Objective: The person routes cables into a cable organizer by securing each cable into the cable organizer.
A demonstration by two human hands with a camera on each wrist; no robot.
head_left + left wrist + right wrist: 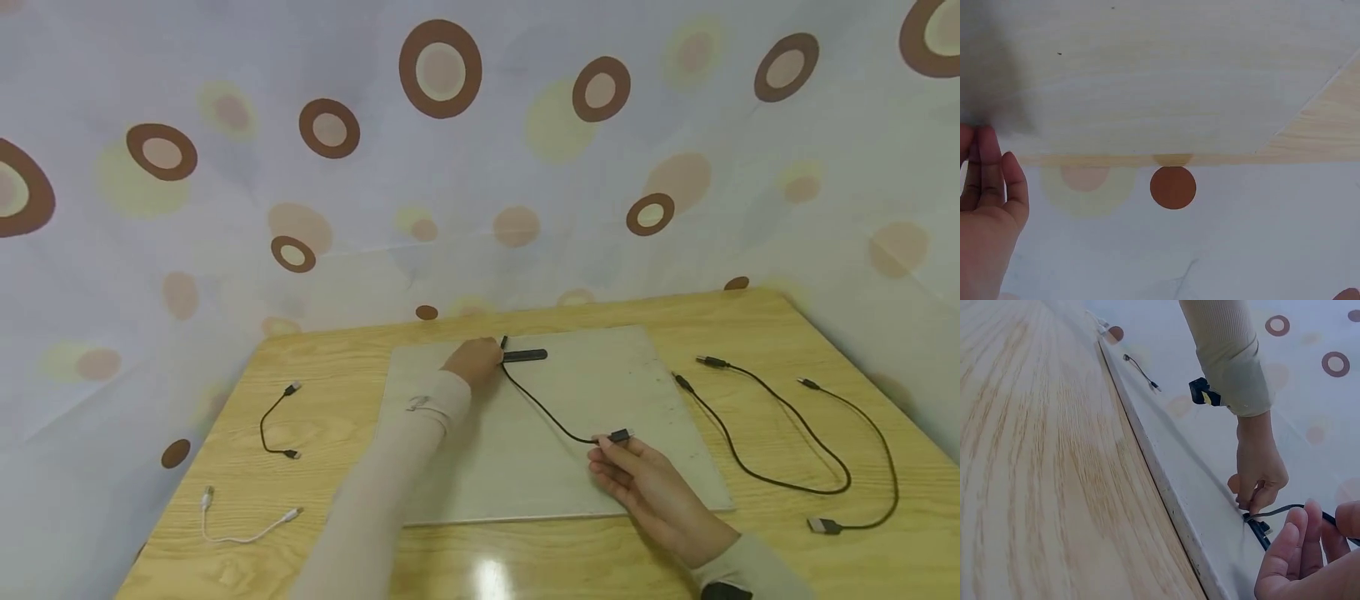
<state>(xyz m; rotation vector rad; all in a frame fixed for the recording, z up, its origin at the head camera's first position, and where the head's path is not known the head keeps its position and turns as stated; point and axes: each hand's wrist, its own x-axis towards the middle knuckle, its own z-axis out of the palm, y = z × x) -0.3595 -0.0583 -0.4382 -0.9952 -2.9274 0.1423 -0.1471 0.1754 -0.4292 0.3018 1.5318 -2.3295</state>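
A thin black cable (547, 410) runs over the pale board (525, 483) between both hands. My right hand (660, 496) pinches it between thumb and fingers, just behind its black plug (621, 435) with a metal tip. At the board's far side, my left hand (474, 360) pinches the cable's other end, with a short black stub (504, 342) sticking out beyond the fingers. Beside those fingers a flat black strip (528, 355) with a rounded end lies on the board. In the right wrist view the cable (1282, 509) stretches between the left hand (1261, 478) and right hand (1310, 562).
Left of the board, a short black cable (262, 425) and a short white cable (232, 540) lie on the wooden table (442, 567). To the right are two longer black cables, one looped (780, 482) and one curved (892, 458). A patterned cloth (480, 167) hangs behind.
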